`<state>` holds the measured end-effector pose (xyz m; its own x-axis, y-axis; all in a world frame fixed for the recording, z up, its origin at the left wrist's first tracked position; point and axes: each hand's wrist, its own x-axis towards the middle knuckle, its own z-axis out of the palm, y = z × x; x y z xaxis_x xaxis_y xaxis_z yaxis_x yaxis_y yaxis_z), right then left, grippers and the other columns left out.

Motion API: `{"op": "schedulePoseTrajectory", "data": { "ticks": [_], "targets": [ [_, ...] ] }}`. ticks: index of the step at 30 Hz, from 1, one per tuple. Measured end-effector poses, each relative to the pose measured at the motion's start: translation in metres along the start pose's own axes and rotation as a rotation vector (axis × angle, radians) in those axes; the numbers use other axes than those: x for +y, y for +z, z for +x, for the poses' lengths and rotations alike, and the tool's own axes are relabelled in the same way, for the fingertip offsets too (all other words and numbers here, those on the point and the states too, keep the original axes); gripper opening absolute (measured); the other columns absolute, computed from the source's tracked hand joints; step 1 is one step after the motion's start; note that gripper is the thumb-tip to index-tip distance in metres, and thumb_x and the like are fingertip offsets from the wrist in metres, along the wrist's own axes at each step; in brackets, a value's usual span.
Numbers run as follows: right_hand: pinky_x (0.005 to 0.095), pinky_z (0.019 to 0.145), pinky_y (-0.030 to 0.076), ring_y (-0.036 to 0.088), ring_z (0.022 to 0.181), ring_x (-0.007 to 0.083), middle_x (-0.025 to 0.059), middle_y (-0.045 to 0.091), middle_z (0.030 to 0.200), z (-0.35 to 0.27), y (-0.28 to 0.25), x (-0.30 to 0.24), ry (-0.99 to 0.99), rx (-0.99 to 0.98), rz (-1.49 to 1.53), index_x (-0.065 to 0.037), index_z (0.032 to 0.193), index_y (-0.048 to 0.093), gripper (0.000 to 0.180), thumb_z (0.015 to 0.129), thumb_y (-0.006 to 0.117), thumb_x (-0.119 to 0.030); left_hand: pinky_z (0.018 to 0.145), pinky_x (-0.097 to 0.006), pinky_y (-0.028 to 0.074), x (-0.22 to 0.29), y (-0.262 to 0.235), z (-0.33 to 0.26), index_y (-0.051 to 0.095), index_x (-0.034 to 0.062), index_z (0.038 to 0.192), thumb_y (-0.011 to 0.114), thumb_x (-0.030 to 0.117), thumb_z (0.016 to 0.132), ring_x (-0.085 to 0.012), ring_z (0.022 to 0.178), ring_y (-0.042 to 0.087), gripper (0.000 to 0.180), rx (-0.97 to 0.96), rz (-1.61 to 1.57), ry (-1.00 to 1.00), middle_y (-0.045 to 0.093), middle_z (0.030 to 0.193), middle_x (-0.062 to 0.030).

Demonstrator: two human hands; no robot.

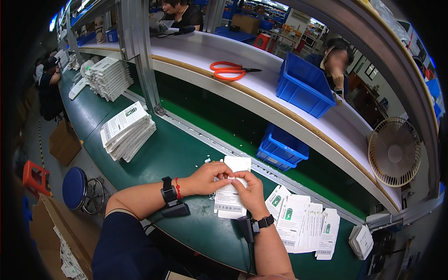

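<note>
My left hand [207, 177] and my right hand [249, 189] meet over a small white flat package [228, 198] lying on the green bench top [177, 154]. Both hands pinch a small white piece [231, 178] at the package's upper edge, fingertips touching it. Another white card [237, 163] lies just behind the hands. To the right of my right wrist, several white flat packages with green print [303, 224] are fanned out on the bench. Each wrist carries a black strapped device.
A stack of white packages [127, 131] sits to the left, more stacks [109, 77] farther back. Orange scissors [229, 71] and a blue bin [302, 85] rest on the white shelf; another blue bin [281, 148] below. A fan [394, 151] stands right. Other people work nearby.
</note>
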<state>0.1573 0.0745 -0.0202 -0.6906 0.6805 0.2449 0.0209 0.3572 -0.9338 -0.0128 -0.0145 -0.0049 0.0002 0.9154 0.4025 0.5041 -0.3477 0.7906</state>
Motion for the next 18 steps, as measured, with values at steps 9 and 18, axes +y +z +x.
{"op": "schedulePoseTrajectory", "data": {
  "ticks": [9, 18],
  "targets": [
    [0.0287, 0.073, 0.048, 0.063, 0.081, 0.0185, 0.0110, 0.067, 0.088, 0.0004, 0.0004, 0.0013, 0.003, 0.006, 0.025, -0.003, 0.093, 0.066, 0.009, 0.085, 0.064, -0.008, 0.062, -0.028, 0.047, -0.0013, -0.0001, 0.0001, 0.063, 0.0026, 0.093, 0.068, 0.009, 0.081, -0.0162, 0.071, 0.057, 0.014, -0.016, 0.002, 0.004, 0.061, 0.083, -0.0071],
    [0.0242, 0.070, 0.046, 0.059, 0.077, 0.0095, 0.0048, 0.066, 0.083, 0.0001, 0.0001, -0.0025, -0.023, 0.016, -0.030, -0.001, 0.091, 0.065, 0.010, 0.087, 0.063, -0.010, 0.064, -0.028, 0.049, -0.0013, -0.0005, -0.0002, 0.064, 0.0030, 0.094, 0.067, 0.008, 0.081, -0.0176, 0.075, 0.059, 0.015, -0.029, -0.004, 0.011, 0.062, 0.085, -0.0069]
  ]
}}
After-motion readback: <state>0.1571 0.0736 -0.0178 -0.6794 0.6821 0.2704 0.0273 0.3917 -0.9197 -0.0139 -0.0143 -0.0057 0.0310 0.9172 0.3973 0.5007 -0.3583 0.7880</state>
